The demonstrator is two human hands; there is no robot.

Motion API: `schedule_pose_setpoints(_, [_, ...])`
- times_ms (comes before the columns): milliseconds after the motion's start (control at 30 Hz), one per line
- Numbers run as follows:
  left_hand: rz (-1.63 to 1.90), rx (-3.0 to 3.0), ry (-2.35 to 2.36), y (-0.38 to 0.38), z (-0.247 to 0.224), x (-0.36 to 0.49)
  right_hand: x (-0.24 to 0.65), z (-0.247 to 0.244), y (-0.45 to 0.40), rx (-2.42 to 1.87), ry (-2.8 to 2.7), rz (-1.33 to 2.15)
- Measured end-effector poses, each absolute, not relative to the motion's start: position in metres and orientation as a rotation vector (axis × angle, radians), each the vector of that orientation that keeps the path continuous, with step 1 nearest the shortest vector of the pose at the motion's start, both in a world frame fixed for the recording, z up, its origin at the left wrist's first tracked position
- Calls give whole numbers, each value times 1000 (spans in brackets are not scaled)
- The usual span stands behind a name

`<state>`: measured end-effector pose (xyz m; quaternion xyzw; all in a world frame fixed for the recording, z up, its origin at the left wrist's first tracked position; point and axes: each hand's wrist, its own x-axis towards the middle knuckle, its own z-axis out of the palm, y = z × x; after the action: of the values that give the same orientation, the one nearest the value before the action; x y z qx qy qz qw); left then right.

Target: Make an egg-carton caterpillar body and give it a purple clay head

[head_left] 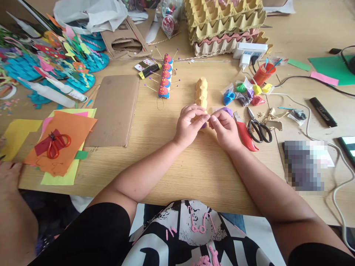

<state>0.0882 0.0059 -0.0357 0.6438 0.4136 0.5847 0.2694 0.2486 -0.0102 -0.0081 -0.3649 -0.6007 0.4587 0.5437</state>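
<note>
My left hand point(190, 123) and my right hand point(226, 129) meet fingertip to fingertip in front of me, thumbs and forefingers pinched. Whatever lies between them is too small or hidden to make out. Just beyond stands a yellow egg-carton strip point(201, 92), its near end partly covered by my left hand. A bit of purple shows at that end, below my fingers. Behind my right hand lies a bag of purple clay point(227, 111). To the left, a painted egg-carton caterpillar point(165, 77) in red and blue has purple-tipped sticks poking out of its sides.
Beside my right hand lie a red cutter point(246, 136) and black scissors point(257, 127). Bagged clay point(241, 87) sits behind. Cardboard point(115, 111), coloured paper point(62, 136) and orange-handled scissors point(57, 142) are left. Egg trays point(224, 22) stack at the back. Another person's hand point(11, 173) rests far left.
</note>
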Motion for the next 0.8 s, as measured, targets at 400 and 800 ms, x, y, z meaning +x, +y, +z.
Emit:
schedule_pose_setpoints(400, [1492,1757,1046,1,-25,89,250,-7,-11,-963,-1418,1067])
schedule_pose_setpoints(800, [1490,1644,1017,2,-27,89,248,-10,-9,-862,-1385,1209])
